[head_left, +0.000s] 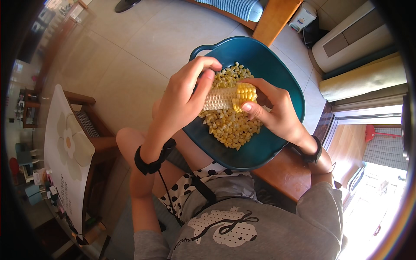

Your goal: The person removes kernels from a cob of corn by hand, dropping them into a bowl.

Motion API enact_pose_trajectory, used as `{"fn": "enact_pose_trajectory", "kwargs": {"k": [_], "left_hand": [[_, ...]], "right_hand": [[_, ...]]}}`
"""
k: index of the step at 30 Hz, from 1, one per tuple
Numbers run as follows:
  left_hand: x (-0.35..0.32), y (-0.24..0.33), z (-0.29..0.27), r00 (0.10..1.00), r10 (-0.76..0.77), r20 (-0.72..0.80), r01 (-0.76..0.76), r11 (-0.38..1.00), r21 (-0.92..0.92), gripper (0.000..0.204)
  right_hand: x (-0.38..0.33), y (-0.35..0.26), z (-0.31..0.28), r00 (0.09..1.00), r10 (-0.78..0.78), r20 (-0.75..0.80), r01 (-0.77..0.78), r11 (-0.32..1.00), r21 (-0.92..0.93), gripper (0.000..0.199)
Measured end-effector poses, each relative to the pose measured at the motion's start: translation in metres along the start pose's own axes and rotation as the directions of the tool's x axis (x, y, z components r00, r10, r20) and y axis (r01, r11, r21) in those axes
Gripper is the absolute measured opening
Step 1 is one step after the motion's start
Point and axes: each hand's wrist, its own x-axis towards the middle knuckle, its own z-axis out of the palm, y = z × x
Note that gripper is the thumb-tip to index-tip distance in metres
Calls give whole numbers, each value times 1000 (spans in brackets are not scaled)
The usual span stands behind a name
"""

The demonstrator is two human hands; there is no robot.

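Note:
A partly stripped corn cob (220,99) lies level between my hands, over a dark teal basin (282,78). Its left part is bare and pale; yellow kernels (245,96) still cover the right end. My right hand (279,108) grips that end, thumb in front on the kernels and fingers behind. Around the bare end curls my left hand (182,93), its thumb and forefinger bent above the cob; the other fingers are hidden. Loose corn kernels (234,130) are heaped in the basin, below and behind the cob.
The basin sits above my lap, beside a brown wooden surface (288,171). To the left stands a low wooden table (104,149) with a flower-printed white cover (71,143). A wooden bed frame (275,19) and a small white bin (303,16) are at the far right.

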Motion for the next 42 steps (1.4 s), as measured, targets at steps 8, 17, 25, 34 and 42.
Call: {"fn": "enact_pose_trajectory", "kwargs": {"k": [8,17,25,34,42], "left_hand": [[-1,16,-9,862,-82,501,-85,950,301,44],[0,13,-9,867,15,498,-136,969,208,45],[1,16,-13,840,-52,540,-96,965,243,41],[1,17,-14,837,-116,534,15,982,189,29],[1,17,-12,868,-250,428,183,964,192,30]], "right_hand": [[0,0,0,999,10,-30,-7,995,101,47],[0,0,1,1000,-23,8,22,989,144,47],[0,1,0,997,-56,53,51,996,78,46],[-1,-1,0,997,-6,81,-4,992,128,47],[0,-3,0,998,16,56,-21,995,102,46]]}}
